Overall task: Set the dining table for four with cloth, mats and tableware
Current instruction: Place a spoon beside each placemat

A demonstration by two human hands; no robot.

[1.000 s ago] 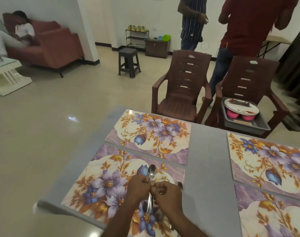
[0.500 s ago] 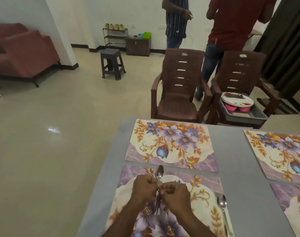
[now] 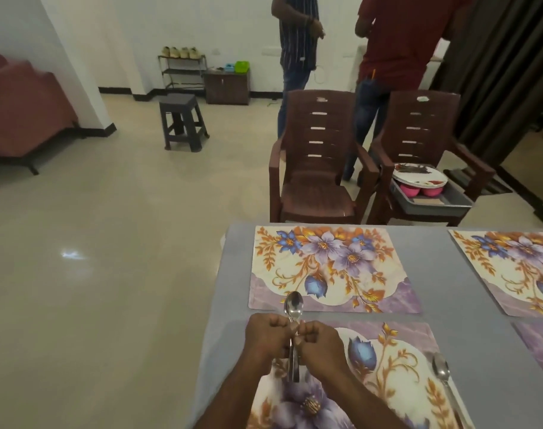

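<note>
While the near floral mat (image 3: 387, 382) lies on the grey-clothed worktop (image 3: 443, 305), a spoon (image 3: 293, 308) is gripped upright above the mat's left part by both hands: left hand (image 3: 268, 339) and right hand (image 3: 318, 343) are curled round its handle, knuckles touching. A second spoon (image 3: 442, 371) is seen resting at the mat's right edge.

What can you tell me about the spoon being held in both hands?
The spoon looks like shiny metal, with an oval bowl pointing away from the person and a slim handle running back toward them. The left hand and right hand pinch its neck from either side. It is held over the near floral placemat, at that mat's left end.
</note>
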